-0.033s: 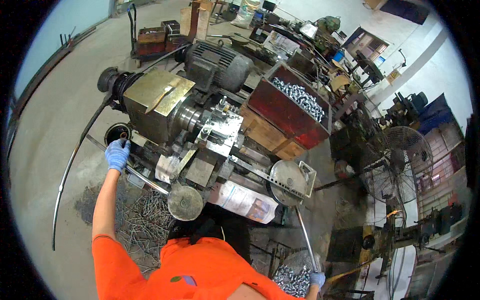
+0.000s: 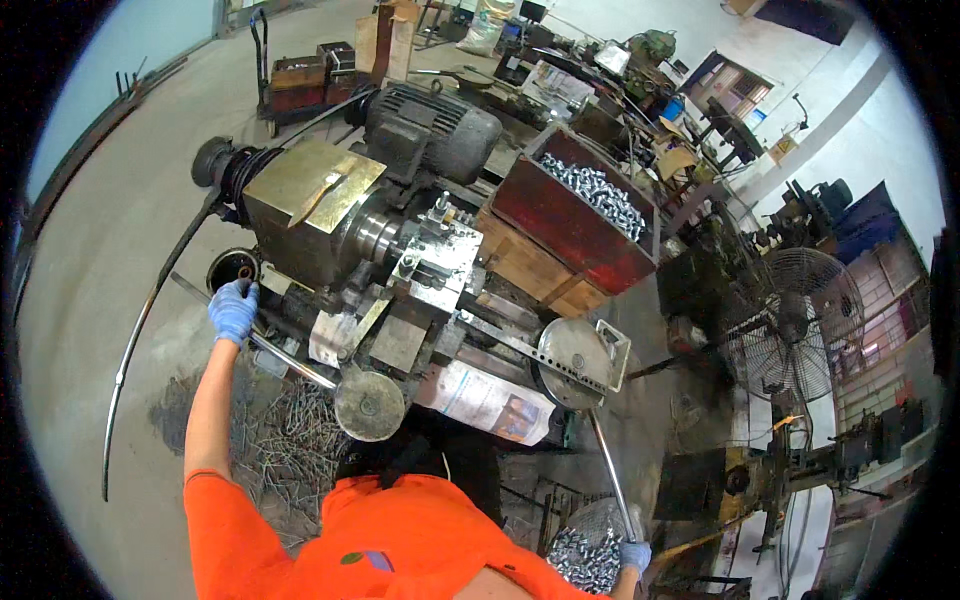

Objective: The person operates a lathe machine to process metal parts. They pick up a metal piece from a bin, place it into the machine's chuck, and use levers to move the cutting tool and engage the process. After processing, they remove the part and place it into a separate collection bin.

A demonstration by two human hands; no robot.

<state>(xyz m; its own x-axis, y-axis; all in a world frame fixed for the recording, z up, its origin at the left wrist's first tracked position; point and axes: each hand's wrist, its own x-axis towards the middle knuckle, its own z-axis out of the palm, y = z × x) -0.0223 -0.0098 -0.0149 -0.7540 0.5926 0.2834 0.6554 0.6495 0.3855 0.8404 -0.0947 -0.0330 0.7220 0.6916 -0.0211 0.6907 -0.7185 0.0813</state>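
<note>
My left hand [image 2: 234, 312], in a blue glove, is closed beside a round dark cup [image 2: 232, 265] at the machine's left end. What its fingers hold is hidden; a long metal bar [image 2: 290, 360] runs past under it. Low on the right, my right hand [image 2: 635, 556], gloved too, is wrapped round the lower end of a shiny lever [image 2: 612, 465]. That lever rises to a round plate [image 2: 575, 360] on the lathe-like machine. At the machine's middle are a metal chuck [image 2: 376, 236] and a bright tool block [image 2: 440, 255]. Beside my right hand lies a heap of small metal parts [image 2: 585, 556].
A red bin [image 2: 575, 225] of small metal parts stands on a wooden crate behind the machine. Long metal shavings [image 2: 295, 435] cover the floor near my left arm. A hose [image 2: 150, 320] hangs at the left. A large fan [image 2: 795, 315] stands at the right.
</note>
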